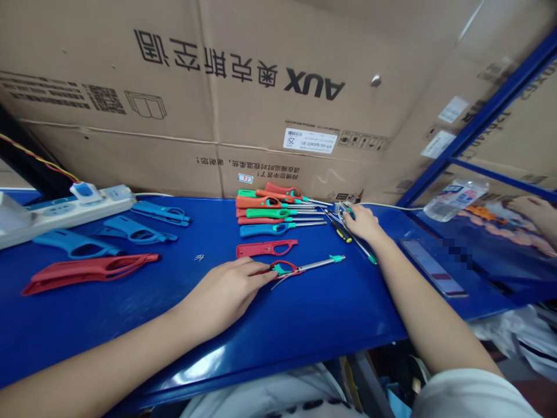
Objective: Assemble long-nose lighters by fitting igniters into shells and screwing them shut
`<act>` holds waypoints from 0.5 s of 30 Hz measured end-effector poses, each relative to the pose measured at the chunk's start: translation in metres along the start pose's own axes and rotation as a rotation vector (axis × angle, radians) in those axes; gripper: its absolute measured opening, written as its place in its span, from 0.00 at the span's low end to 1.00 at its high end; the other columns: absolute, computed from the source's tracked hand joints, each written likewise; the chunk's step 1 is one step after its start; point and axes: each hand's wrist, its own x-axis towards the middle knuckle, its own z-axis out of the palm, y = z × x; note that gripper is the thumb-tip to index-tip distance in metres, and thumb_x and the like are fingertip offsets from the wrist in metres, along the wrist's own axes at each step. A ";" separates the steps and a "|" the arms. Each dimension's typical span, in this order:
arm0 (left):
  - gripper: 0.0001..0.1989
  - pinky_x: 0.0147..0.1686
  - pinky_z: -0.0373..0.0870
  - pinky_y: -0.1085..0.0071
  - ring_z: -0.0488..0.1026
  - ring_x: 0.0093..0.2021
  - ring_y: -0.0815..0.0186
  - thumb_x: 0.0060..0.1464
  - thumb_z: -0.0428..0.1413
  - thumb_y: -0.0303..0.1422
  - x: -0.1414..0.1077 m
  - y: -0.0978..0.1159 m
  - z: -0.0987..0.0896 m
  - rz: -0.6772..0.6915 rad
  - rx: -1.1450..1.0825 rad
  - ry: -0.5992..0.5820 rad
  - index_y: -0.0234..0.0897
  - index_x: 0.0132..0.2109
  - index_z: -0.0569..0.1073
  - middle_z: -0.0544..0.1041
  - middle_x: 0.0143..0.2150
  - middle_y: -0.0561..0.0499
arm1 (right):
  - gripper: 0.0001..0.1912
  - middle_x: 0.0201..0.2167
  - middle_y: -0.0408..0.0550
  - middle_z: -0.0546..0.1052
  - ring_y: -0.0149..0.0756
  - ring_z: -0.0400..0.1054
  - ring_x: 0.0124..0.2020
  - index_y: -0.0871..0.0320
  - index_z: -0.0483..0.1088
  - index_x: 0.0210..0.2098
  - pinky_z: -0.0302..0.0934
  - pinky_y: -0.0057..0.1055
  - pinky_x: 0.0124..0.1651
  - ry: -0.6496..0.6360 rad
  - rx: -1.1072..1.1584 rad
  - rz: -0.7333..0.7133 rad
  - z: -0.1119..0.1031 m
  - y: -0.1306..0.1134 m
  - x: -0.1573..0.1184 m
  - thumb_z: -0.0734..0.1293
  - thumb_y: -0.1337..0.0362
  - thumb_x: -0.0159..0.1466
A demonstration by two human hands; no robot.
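Observation:
My left hand (232, 287) is closed over the handle of a red gas lighter (294, 268), which lies on the blue table. This lighter has a green trigger and a long metal tube with a green piece near its tip; a thin wire sticks out below. Just behind it rests a loose red handle shell (267, 248). My right hand (360, 222) reaches into a small pile of metal parts (343, 208), fingers drawn together; what they grip is hidden. Beside that hand are a yellow-black screwdriver (342, 232) and a metal tube with a green end (365, 251).
Several coloured gas lighters (265, 213) are stacked at the back. Blue shells (134, 229) and a red shell (89, 273) lie left, near a power strip (65, 212) and small screws (199, 258). At right are a phone (433, 268), a plastic bottle (455, 199) and another person's hand (542, 217).

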 end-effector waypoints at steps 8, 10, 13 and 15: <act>0.18 0.50 0.77 0.60 0.79 0.51 0.59 0.67 0.48 0.27 0.001 0.000 -0.002 0.022 -0.028 0.017 0.41 0.60 0.74 0.80 0.54 0.47 | 0.23 0.63 0.56 0.71 0.58 0.61 0.65 0.51 0.71 0.60 0.48 0.71 0.63 -0.065 0.005 0.138 0.002 0.011 0.003 0.54 0.58 0.73; 0.18 0.49 0.77 0.61 0.79 0.50 0.60 0.67 0.48 0.27 0.001 -0.001 -0.002 0.029 -0.020 0.026 0.40 0.59 0.75 0.81 0.53 0.47 | 0.22 0.61 0.56 0.74 0.57 0.64 0.63 0.51 0.72 0.59 0.49 0.69 0.62 -0.055 0.008 0.126 -0.004 0.014 0.003 0.54 0.59 0.73; 0.18 0.49 0.77 0.63 0.79 0.49 0.61 0.67 0.48 0.27 0.001 -0.002 -0.002 0.029 -0.013 0.033 0.40 0.58 0.75 0.81 0.52 0.48 | 0.20 0.58 0.57 0.76 0.54 0.67 0.60 0.52 0.75 0.56 0.54 0.60 0.62 -0.012 0.008 0.098 -0.013 0.015 0.002 0.58 0.61 0.71; 0.18 0.49 0.77 0.63 0.79 0.50 0.61 0.67 0.49 0.26 0.001 -0.002 -0.003 0.023 -0.012 0.028 0.40 0.58 0.75 0.81 0.52 0.48 | 0.16 0.56 0.56 0.77 0.52 0.68 0.58 0.52 0.77 0.51 0.58 0.52 0.60 0.017 0.004 0.078 -0.018 0.014 0.001 0.62 0.63 0.67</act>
